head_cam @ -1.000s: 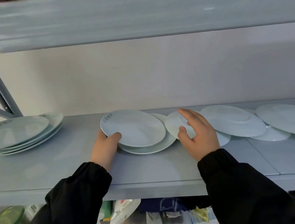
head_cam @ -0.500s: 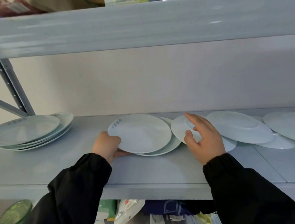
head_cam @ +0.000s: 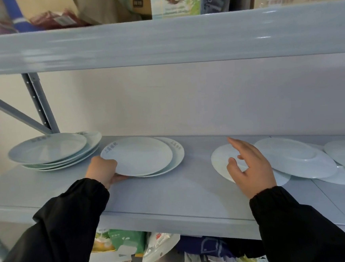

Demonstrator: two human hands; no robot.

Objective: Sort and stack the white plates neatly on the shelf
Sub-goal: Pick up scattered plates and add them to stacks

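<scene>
- My left hand (head_cam: 101, 171) grips the near-left rim of two white plates: the thumb is curled over the top plate (head_cam: 137, 156) and the fingers are tucked under the lower plate (head_cam: 178, 151), which sticks out to the right.
- This pair sits just beside the stack (head_cam: 49, 150) at the left end of the shelf (head_cam: 172, 195), their rims very close.
- My right hand (head_cam: 251, 171) is spread over a smaller plate (head_cam: 219, 160), fingers apart and loose. I cannot tell whether they touch it.
- A wide bare strip of shelf lies between the pair and the right-hand group, and more lies bare up to the front edge by my sleeves.
- The upper shelf (head_cam: 160, 40) hangs well above the plates.
- Grey characters are printed on the rims of both gripped plates and on the stack's top plates, but they are too blurred to read.
- A carton (head_cam: 174, 0) above shows a coconut picture.
- By count, the stack shows at least four rims.
- The right-hand group holds perhaps four overlapping plates, one of them an upturned plate (head_cam: 293, 159).
</scene>
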